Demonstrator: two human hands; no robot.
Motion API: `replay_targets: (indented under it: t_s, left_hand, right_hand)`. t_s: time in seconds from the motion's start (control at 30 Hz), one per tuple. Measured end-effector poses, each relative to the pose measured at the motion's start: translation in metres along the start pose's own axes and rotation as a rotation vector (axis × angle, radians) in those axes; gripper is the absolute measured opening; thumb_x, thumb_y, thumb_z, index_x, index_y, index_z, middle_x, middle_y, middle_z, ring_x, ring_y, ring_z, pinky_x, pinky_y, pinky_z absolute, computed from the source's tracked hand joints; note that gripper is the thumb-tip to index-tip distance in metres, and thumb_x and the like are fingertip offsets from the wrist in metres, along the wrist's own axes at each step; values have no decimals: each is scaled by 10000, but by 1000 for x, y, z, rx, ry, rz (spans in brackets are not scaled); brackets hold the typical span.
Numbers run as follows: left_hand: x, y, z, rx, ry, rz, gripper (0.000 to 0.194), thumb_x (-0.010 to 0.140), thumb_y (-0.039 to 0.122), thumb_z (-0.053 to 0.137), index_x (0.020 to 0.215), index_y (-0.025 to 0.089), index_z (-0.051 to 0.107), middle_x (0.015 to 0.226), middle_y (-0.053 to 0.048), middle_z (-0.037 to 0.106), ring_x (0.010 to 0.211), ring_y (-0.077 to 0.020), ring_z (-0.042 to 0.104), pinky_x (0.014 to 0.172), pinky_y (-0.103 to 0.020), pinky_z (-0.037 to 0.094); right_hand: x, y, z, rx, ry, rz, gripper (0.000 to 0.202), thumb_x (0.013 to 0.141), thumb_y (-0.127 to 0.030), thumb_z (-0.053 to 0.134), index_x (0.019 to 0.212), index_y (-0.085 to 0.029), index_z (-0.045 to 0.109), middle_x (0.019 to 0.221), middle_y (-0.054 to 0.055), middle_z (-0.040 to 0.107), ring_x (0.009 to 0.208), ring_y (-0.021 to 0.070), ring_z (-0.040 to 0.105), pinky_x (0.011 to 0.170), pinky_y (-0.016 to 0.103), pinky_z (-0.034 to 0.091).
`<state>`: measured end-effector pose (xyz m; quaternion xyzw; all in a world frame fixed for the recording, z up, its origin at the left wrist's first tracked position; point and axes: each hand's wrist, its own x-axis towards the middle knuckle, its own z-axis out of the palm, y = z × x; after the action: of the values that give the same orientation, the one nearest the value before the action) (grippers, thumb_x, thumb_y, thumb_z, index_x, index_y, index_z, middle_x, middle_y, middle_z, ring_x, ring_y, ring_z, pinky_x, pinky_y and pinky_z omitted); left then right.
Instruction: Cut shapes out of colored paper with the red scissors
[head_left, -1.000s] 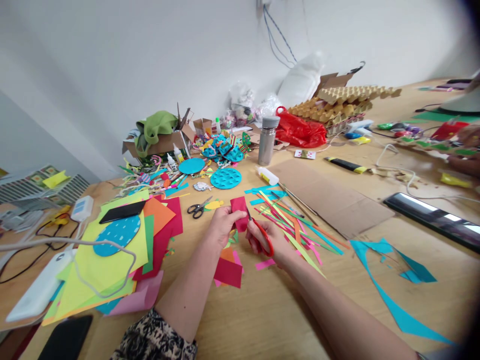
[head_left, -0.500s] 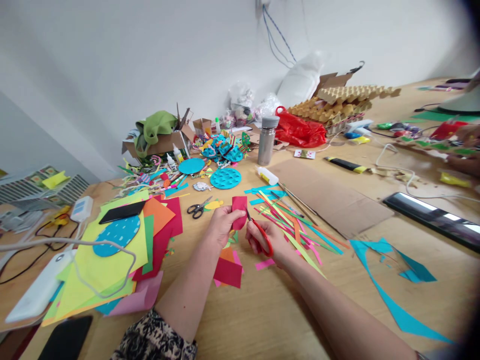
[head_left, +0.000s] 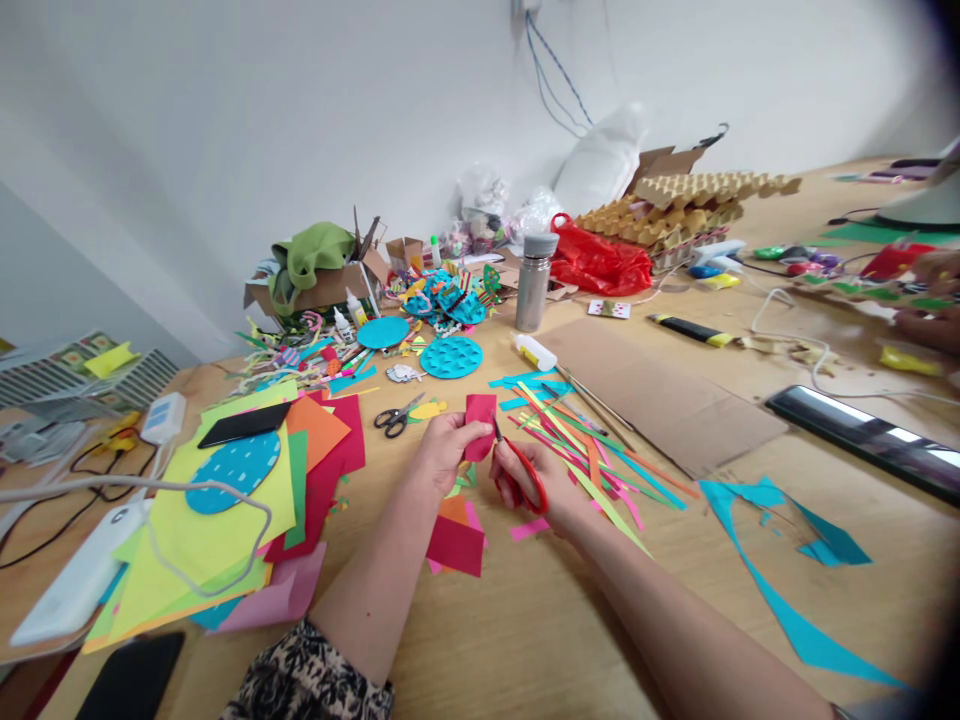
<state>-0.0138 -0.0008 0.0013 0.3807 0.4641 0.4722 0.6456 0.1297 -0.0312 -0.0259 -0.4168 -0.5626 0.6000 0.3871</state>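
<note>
Between thumb and fingers, my left hand (head_left: 448, 448) pinches a small red piece of paper (head_left: 478, 412) held up over the table. My right hand (head_left: 536, 482) grips red-handled scissors (head_left: 534, 476), whose dark blades meet the paper's right edge. How far the blades are apart is too small to tell. Below my hands, a red rectangle of paper (head_left: 456, 547) lies over orange and pink pieces. To the right of my right hand spread several thin coloured paper strips (head_left: 600, 462). A second pair of scissors, dark-handled (head_left: 393, 421), lies beyond my left hand.
Coloured sheets (head_left: 225, 540) with a phone (head_left: 244, 424) on top lie at left. A steel bottle (head_left: 533, 285), a glue bottle (head_left: 536, 352) and blue discs (head_left: 451, 357) stand or lie farther back. Cardboard (head_left: 660, 395) and blue scraps (head_left: 795, 610) are at right, near another person's hand (head_left: 930, 328).
Almost nothing differs. The red paper and the scissors have shifted very slightly, with the blades still at the paper's right edge.
</note>
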Motion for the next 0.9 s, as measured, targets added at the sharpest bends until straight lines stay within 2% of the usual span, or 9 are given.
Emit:
replay_targets:
  t_s: [0.43, 0.9]
  left_hand:
    - [1, -1, -1, -4, -3, 0, 198, 554, 249, 782, 608, 121, 642, 550, -22, 619, 484, -104, 532, 506, -225, 394]
    - [1, 0, -1, 3, 33, 13, 167, 569, 230, 755, 612, 124, 634, 539, -15, 607, 469, -94, 517, 489, -218, 388]
  right_hand:
    - [1, 2, -1, 5, -2, 1, 623, 823, -764, 487, 626, -179, 571, 404, -21, 504, 365, 91, 399, 406, 219, 273]
    - [1, -1, -1, -22, 20, 21, 572, 809, -726, 527, 610, -190, 546, 393, -30, 503, 342, 87, 399, 387, 218, 264]
